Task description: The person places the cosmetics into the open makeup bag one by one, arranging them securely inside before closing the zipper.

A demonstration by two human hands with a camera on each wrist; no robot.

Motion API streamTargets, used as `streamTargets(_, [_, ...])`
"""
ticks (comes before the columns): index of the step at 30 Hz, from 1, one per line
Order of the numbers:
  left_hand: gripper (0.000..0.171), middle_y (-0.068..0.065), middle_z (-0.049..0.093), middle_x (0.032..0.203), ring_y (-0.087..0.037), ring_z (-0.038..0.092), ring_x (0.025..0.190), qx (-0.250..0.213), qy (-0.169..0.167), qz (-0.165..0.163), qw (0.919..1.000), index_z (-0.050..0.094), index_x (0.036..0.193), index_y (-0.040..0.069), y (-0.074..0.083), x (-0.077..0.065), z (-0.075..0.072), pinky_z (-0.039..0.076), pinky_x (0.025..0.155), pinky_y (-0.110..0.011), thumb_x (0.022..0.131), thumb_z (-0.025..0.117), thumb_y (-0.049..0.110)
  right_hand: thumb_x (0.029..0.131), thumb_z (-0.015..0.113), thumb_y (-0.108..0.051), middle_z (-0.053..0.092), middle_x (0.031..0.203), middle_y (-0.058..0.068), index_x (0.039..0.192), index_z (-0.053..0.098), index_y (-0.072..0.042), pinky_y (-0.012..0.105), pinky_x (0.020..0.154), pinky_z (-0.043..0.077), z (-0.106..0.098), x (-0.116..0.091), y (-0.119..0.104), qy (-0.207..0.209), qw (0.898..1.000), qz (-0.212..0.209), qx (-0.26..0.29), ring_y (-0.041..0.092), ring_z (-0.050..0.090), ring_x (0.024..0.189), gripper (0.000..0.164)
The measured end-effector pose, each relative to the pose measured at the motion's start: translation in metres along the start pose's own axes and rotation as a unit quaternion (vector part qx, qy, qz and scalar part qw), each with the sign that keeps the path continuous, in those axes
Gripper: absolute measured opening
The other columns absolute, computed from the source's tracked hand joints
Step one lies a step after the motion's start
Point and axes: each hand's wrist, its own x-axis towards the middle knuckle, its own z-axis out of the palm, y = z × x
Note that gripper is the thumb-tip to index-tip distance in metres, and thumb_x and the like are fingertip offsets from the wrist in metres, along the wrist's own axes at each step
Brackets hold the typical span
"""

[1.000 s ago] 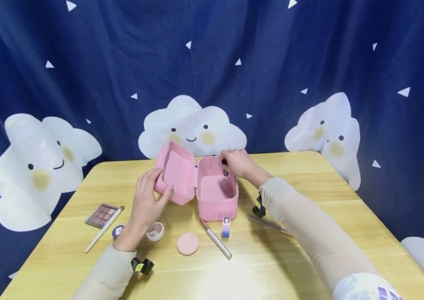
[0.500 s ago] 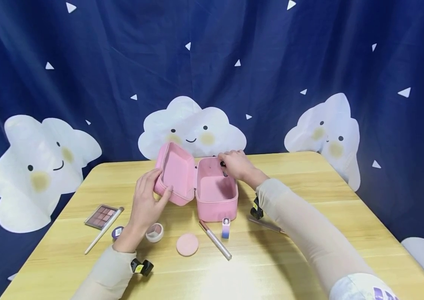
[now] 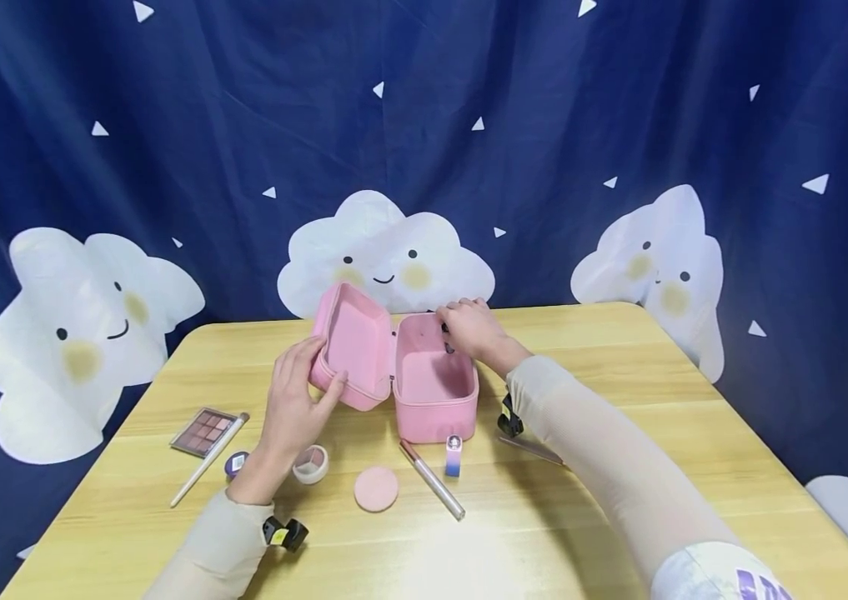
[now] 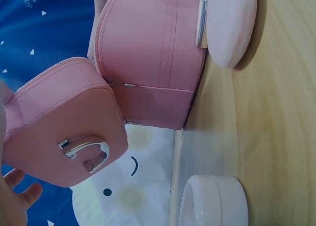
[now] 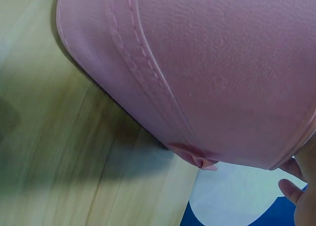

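A pink makeup case (image 3: 434, 419) stands unzipped on the table, its lid (image 3: 356, 343) swung out to the left. My left hand (image 3: 290, 404) holds that lid by its rim, thumb at the near corner and fingers along the left side. Over the right wall of the case, my right hand (image 3: 474, 327) grips a small black tube-like thing (image 3: 448, 344). Only its lower end shows inside the case; the fingers hide the rest. The lid's carrying handle (image 4: 91, 154) faces the left wrist camera. In the right wrist view, the case's outer side (image 5: 222, 78) fills most of the picture.
An eyeshadow palette (image 3: 204, 430) and a white brush (image 3: 206, 463) lie left. Near my left wrist are a purple-lidded pot (image 3: 235, 463) and a white pot (image 3: 311, 464). A pink puff (image 3: 376, 488), slim tube (image 3: 434, 483), pink-blue lipstick (image 3: 454, 457) and another brush (image 3: 531, 450) lie in front.
My right hand has shifted slightly left over the case wall, and less of the black tube-like thing shows. The left hand and lid stay put.
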Motion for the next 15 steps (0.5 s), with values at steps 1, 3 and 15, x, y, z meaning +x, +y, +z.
streamTargets(1, [0.055, -0.018, 0.054, 0.133, -0.039, 0.046, 0.123, 0.0, 0.0, 0.0, 1.0, 0.053, 0.133, 0.001, 0.0002, 0.0001, -0.0002, 0.037, 0.103, -0.052, 0.087, 0.067, 0.027, 0.091, 0.066, -0.019, 0.067, 0.103, 0.005, 0.107, 0.068, -0.011, 0.045, 0.086, 0.043, -0.0006, 0.0002, -0.0003, -0.003, 1.0, 0.0, -0.003, 0.028, 0.058, 0.099, 0.017])
streamTargets(3, [0.055, -0.018, 0.054, 0.133, -0.039, 0.046, 0.123, -0.001, -0.002, -0.003, 1.0, 0.053, 0.133, 0.001, 0.0012, 0.0003, -0.0006, 0.037, 0.103, -0.052, 0.087, 0.067, 0.026, 0.092, 0.066, -0.017, 0.067, 0.102, 0.006, 0.106, 0.069, -0.01, 0.045, 0.085, 0.043, -0.0015, 0.0004, -0.0006, -0.005, 1.0, -0.003, -0.013, 0.028, 0.059, 0.099, 0.016])
streamTargets(15, [0.056, -0.017, 0.053, 0.134, -0.038, 0.045, 0.124, 0.001, -0.009, -0.009, 0.9999, 0.051, 0.135, 0.002, 0.001, 0.0005, -0.0013, 0.036, 0.104, -0.052, 0.086, 0.069, 0.024, 0.089, 0.06, -0.013, 0.066, 0.102, 0.01, 0.105, 0.071, -0.007, 0.044, 0.082, 0.05, -0.003, 0.0036, 0.0007, -0.019, 0.997, -0.009, -0.08, 0.031, 0.057, 0.095, 0.019])
